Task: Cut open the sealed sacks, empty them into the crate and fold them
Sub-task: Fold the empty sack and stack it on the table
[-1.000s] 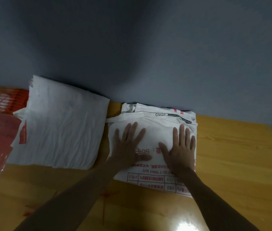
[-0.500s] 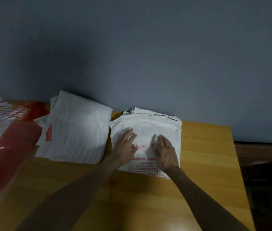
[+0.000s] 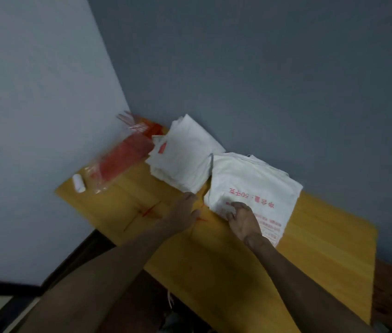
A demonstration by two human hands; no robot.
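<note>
right hand [image 3: 243, 218] gripping folded sack [image 3: 255, 181], left hand [image 3: 185, 212] outstretched

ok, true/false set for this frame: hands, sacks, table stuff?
1. The right hand grips the near corner of the printed folded sack. True.
2. The left hand holds a knife. False: it holds nothing, fingers straight.
3. The plain folded sacks lie left of the printed one. True.
4. The small white roll sits on the printed sack. False: it lies on the table, at its left end, beside the red plastic bag.
</note>
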